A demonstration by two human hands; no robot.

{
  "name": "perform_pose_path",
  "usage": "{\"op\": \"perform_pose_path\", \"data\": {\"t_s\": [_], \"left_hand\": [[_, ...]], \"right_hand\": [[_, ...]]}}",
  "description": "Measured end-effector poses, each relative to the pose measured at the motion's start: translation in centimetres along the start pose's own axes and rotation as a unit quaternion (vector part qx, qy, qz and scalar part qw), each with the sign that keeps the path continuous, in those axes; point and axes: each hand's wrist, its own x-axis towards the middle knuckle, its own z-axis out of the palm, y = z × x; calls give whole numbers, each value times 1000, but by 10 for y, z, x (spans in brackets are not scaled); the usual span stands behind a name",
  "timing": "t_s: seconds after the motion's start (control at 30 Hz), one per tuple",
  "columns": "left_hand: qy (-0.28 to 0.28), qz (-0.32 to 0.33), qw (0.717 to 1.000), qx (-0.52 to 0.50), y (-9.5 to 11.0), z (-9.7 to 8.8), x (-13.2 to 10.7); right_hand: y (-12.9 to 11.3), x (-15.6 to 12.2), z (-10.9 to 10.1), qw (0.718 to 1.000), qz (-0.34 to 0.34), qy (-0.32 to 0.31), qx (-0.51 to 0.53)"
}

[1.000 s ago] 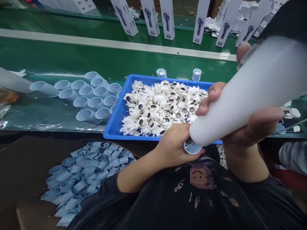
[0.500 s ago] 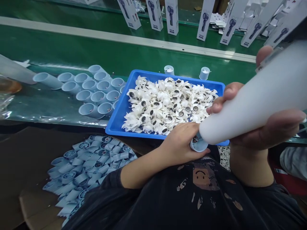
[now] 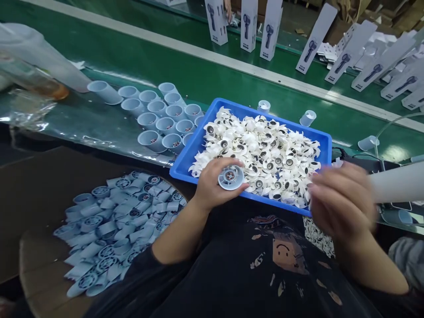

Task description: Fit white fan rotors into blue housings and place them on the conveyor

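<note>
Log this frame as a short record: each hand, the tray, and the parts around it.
Left hand: holds a pale blue tube, spoked end facing the camera, at the tray's near edge
Right hand: blurred, next to a white cylinder; hold unclear
Tray: blue, heaped with white fan blades
Standing tubes: pale blue, in rows left of the tray
Loose tubes: piled lower left
Cartons: white, upright on the green belt

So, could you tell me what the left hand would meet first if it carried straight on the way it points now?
Most likely the pile of white impellers in the blue tray. The left hand, gripping a pale blue round part, points across the tray's near rim; depth is unclear.
</note>
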Motion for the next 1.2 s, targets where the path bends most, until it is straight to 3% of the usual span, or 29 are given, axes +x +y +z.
{"op": "perform_pose_path", "data": {"t_s": [0.1, 0.17, 0.27, 0.43, 0.6, 0.73, 0.87, 0.97, 1.2], "left_hand": [[-27, 28, 999, 27, 3, 1, 3], [-35, 20, 999, 33, 3, 0, 3], [-25, -8, 1000, 10, 1, -1, 1], [11, -77, 995, -54, -7, 4, -3], [57, -65, 988, -125, -15, 11, -1], [104, -85, 975, -179, -11, 8, -2], [61, -108, 933, -339, 5, -4, -11], [-2, -126, 900, -418, 16, -10, -17], [-69, -180, 885, -424, 21, -5, -15]], "right_hand": [[-2, 42, 26, 984, 9, -164, -74], [-1, 67, 40, 970, 6, -221, -99], [-2, 85, 51, 959, 0, -256, -124], [-5, 82, 50, 949, -8, -282, -145], [-1, 83, 48, 943, -4, -305, -136], [1, 85, 45, 940, 8, -318, -121], [1, 75, 43, 953, 14, -280, -113], [1, 67, 45, 961, 28, -252, -111], [-9, 63, 45, 965, 55, -241, -81]]}}
